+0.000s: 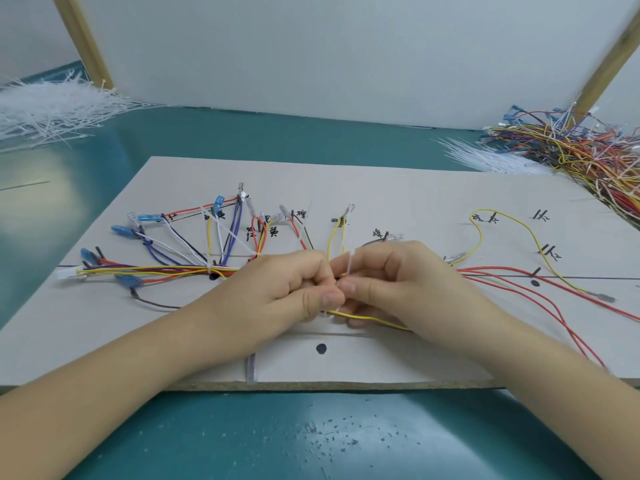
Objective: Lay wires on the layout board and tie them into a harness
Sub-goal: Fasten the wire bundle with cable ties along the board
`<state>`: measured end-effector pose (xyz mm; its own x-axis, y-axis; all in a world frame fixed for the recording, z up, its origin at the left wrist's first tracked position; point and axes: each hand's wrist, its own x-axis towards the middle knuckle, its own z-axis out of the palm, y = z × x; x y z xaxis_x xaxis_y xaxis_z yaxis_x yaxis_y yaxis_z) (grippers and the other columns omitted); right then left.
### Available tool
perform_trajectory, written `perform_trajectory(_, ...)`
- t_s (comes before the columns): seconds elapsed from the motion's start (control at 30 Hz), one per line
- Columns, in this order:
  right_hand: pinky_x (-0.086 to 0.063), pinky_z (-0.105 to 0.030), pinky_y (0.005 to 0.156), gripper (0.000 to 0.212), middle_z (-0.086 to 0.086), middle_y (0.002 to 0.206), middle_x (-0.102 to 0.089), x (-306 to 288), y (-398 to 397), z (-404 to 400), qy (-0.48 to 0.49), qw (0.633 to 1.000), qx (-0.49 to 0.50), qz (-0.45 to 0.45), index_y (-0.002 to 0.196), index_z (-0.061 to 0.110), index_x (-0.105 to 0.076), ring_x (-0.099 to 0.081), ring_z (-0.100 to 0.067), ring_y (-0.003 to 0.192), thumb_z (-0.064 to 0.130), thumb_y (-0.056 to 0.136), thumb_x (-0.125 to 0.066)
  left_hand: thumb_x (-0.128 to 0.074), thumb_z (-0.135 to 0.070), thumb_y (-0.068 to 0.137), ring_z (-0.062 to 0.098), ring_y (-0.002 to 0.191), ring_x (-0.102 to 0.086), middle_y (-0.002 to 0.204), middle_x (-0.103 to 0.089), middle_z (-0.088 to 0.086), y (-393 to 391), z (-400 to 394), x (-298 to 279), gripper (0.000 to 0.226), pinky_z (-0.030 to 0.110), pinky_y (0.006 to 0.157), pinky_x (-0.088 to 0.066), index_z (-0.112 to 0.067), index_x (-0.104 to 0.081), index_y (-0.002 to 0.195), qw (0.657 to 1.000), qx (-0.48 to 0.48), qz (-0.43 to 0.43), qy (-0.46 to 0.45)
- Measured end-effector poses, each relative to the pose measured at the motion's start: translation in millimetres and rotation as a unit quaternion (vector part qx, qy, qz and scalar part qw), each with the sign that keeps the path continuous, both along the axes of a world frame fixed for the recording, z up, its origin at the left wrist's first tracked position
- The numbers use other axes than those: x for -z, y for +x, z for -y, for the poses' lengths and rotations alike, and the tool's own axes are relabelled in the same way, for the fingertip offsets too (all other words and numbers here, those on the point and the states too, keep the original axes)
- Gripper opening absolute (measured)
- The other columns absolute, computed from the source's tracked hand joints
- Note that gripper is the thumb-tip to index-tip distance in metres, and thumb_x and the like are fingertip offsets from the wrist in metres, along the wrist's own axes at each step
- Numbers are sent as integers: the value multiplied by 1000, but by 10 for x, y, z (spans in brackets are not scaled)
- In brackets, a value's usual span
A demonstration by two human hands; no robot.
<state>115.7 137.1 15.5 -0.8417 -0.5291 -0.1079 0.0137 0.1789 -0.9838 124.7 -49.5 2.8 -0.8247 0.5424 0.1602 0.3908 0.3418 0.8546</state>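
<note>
The white layout board (pixel 398 188) lies flat on the teal table, with black pegs and handwritten marks. A bundle of coloured wires (pixel 156 270) runs along its middle line, and branches fan up to blue and clear terminals. A white tie (pixel 210 268) binds the bundle at the left. My left hand (pixel 291 289) and my right hand (pixel 388 282) meet at the board's centre. Both pinch a thin white cable tie (pixel 350 266) wrapped about the bundle there; its tail stands up between my fingers. The wires under my hands are hidden.
A heap of white cable ties (pixel 45 105) lies at the back left. A pile of loose coloured wires (pixel 585 150) and more ties (pixel 485 157) sit at the back right. Red wires (pixel 540 296) and a yellow wire (pixel 519 226) trail across the board's right side. A white panel stands behind.
</note>
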Motion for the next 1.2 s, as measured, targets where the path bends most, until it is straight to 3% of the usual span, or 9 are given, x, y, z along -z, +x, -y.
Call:
perform_trajectory(0.1, -56, -28, 66, 22, -3, 71, -66, 11, 65, 35, 103, 986, -7, -130, 80, 21, -66, -64, -12, 67, 10, 94, -53, -57, -34, 79, 5, 48, -27, 47, -35, -11, -12, -16, 7, 19, 16, 46, -24, -25, -50, 64, 999, -23, 25, 11)
perform_trajectory(0.2, -51, -43, 70, 25, -8, 67, -61, 8, 72, 12, 172, 964, -1, -203, 75, 12, -61, -61, -23, 66, 18, 96, -50, -57, -36, 77, 6, 48, -27, 45, -35, -11, -9, -26, 5, 17, 19, 47, -24, -30, -53, 62, 999, -30, 38, 10)
perform_trajectory(0.4, -42, -32, 65, 31, -6, 63, -52, -13, 105, 21, 238, 932, -7, -273, 66, 10, -53, -53, -18, 61, 19, 96, -50, -60, -49, 72, 6, 48, -27, 44, -36, -12, 9, -28, 0, 15, 21, 47, -23, -35, -56, 70, 999, -33, 39, 9)
perform_trajectory(0.57, -39, -27, 62, 33, -5, 61, -53, -24, 107, 20, 258, 924, -18, -280, 63, 12, -51, -50, -16, 62, 19, 95, -51, -58, -39, 75, 5, 46, -26, 43, -36, -12, 5, -31, 7, 14, 19, 45, -23, -30, -55, 65, 998, -43, 35, 5)
perform_trajectory(0.8, -40, -33, 64, 28, -4, 65, -51, -36, 128, 36, 278, 908, -38, -313, 71, 4, -57, -48, -17, 66, 15, 96, -50, -57, -39, 75, 6, 47, -28, 43, -37, -11, 5, -41, -6, 7, 21, 47, -24, -35, -56, 68, 998, -46, 29, -11)
perform_trajectory(0.93, -31, -28, 54, 24, 8, 63, -38, -34, 180, 60, 324, 865, -44, -380, 69, 12, -55, -37, -17, 58, 18, 90, -43, -57, -35, 75, 4, 46, -30, 44, -39, -11, 16, -29, -3, 17, 14, 46, -26, -27, -53, 61, 998, -51, 25, -11)
perform_trajectory(1.07, -35, -29, 51, 26, -1, 68, -50, -23, 194, 68, 370, 824, -44, -426, 74, 9, -63, -48, -23, 58, 22, 89, -45, -58, -37, 75, 4, 45, -31, 43, -39, -11, 24, -27, -1, 18, 13, 45, -26, -25, -52, 62, 998, -55, 12, -20)
perform_trajectory(1.13, -37, -29, 56, 28, 2, 70, -51, -27, 187, 50, 349, 846, -59, -399, 78, 12, -63, -45, -16, 62, 26, 92, -44, -59, -41, 75, 4, 46, -30, 44, -39, -11, 24, -25, 0, 22, 13, 46, -26, -23, -53, 63, 998, -54, 3, -26)
perform_trajectory(1.2, -40, -22, 58, 23, 5, 72, -57, -60, 160, 1, 283, 906, -53, -311, 81, 23, -64, -49, -12, 68, 32, 93, -47, -58, -42, 76, 4, 47, -30, 44, -38, -11, 24, -26, -2, 21, 13, 46, -25, -25, -54, 65, 998, -55, -3, -32)
